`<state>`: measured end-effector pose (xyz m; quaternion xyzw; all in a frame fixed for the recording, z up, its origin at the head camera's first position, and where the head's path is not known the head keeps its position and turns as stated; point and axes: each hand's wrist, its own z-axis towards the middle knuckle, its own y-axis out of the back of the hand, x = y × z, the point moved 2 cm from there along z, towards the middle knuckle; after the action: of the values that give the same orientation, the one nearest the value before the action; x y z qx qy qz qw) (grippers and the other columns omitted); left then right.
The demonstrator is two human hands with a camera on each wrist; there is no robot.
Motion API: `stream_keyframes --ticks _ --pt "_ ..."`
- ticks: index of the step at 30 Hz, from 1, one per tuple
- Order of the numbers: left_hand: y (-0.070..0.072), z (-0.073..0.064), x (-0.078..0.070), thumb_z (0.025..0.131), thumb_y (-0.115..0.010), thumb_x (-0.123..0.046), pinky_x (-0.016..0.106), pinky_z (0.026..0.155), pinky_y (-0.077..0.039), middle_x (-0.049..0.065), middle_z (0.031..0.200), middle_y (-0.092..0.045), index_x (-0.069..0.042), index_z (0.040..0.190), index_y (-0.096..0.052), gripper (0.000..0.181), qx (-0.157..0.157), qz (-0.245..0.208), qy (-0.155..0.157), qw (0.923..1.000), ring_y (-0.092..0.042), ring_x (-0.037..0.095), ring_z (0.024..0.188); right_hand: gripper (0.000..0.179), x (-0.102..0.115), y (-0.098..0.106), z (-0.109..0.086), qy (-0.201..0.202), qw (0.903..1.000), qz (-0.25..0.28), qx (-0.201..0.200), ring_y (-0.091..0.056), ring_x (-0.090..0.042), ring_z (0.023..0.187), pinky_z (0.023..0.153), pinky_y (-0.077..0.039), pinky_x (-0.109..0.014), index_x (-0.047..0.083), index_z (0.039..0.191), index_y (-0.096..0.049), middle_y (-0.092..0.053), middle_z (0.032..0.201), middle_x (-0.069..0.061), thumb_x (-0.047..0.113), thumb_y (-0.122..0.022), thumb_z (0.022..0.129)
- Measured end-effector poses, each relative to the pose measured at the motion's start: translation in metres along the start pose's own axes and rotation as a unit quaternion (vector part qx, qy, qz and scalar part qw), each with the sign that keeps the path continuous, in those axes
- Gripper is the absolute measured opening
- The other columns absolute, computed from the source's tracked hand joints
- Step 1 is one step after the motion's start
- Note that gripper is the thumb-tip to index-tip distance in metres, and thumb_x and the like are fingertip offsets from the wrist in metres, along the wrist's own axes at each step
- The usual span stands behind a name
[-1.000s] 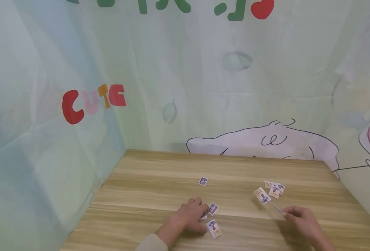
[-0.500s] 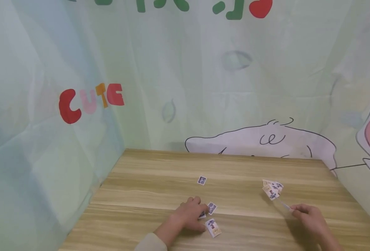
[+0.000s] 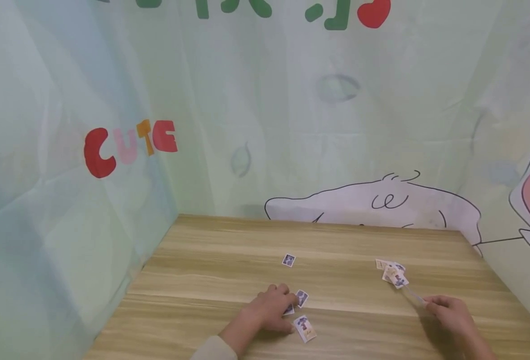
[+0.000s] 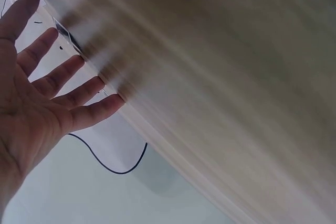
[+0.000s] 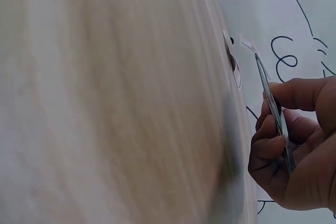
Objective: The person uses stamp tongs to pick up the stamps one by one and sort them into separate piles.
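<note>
My right hand [image 3: 451,312] pinches metal tweezers [image 5: 273,103] between thumb and fingers. In the tweezers' tips is a small printed card [image 3: 399,279], which overlaps a loose pile of similar cards [image 3: 382,263] in the head view. My left hand [image 3: 271,307] rests with spread, fairly straight fingers on the table; the left wrist view shows its fingertips [image 4: 79,61] right at the surface. A dark-printed card [image 3: 288,310] lies partly hidden beneath those fingers. Just beside them are another dark card [image 3: 301,299] and, nearer the thumb, a card with a yellowish figure print [image 3: 305,328].
A single dark card [image 3: 289,260] lies farther back on the wood-grain table [image 3: 211,250]. Behind the table's far edge hangs a pale fabric backdrop [image 3: 265,125] with a cartoon figure and coloured letters. Another stretch of it runs along the left side.
My right hand has moved to the right with the tweezers, bringing the held card from left of the pile to over it. The left hand has stayed in place.
</note>
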<state>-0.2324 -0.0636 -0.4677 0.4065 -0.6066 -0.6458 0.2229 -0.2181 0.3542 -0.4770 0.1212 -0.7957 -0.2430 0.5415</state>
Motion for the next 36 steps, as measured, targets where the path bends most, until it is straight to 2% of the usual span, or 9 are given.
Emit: stream_keyframes --ticks 3,11,25,32,36 --pt "0.001 0.000 0.000 0.066 -0.076 -0.043 0.029 0.065 -0.042 -0.003 0.106 -0.051 -0.025 0.115 -0.062 0.054 -0.002 0.001 0.001 1.0000 -0.043 0.012 0.087 0.031 -0.003 0.001 0.002 -0.014 0.9999 0.010 -0.002 -0.045 -0.022 0.073 0.060 -0.040 -0.034 -0.009 0.107 -0.059 -0.051 0.080 -0.006 0.013 -0.059 0.087" --pt "0.001 0.000 0.000 0.067 -0.075 -0.043 0.028 0.064 -0.042 -0.003 0.105 -0.051 -0.024 0.114 -0.062 0.052 -0.004 0.008 -0.007 0.9999 -0.043 0.013 0.087 0.032 -0.009 0.010 0.002 0.009 0.9999 0.002 -0.008 -0.047 -0.021 0.070 0.057 -0.041 -0.032 -0.012 0.106 -0.059 -0.055 0.077 -0.005 0.011 -0.058 0.084" --pt "0.000 0.000 -0.003 0.065 -0.076 -0.042 0.029 0.066 -0.043 -0.003 0.105 -0.050 -0.025 0.115 -0.063 0.054 0.005 0.002 0.005 1.0000 -0.044 0.014 0.088 0.030 -0.011 0.011 0.009 -0.005 0.9999 -0.009 0.002 -0.045 -0.021 0.064 0.053 -0.040 -0.031 -0.014 0.104 -0.058 -0.053 0.072 -0.005 0.007 -0.057 0.082" --pt "0.002 -0.002 -0.004 0.066 -0.076 -0.040 0.030 0.065 -0.043 -0.003 0.104 -0.051 -0.023 0.114 -0.063 0.053 0.000 0.002 -0.001 1.0000 -0.044 0.014 0.087 0.028 -0.011 0.011 0.010 -0.026 0.9996 -0.011 -0.001 -0.045 -0.022 0.066 0.056 -0.039 -0.032 -0.011 0.103 -0.060 -0.054 0.074 -0.005 0.007 -0.058 0.083" --pt "0.003 -0.001 -0.005 0.066 -0.076 -0.040 0.029 0.064 -0.042 -0.003 0.104 -0.050 -0.023 0.114 -0.063 0.053 0.002 0.001 0.002 1.0000 -0.043 0.014 0.087 0.027 -0.021 0.013 0.021 -0.049 0.9986 -0.020 -0.010 -0.046 -0.026 0.075 0.062 -0.039 -0.037 -0.008 0.105 -0.061 -0.056 0.082 -0.010 0.010 -0.060 0.084"
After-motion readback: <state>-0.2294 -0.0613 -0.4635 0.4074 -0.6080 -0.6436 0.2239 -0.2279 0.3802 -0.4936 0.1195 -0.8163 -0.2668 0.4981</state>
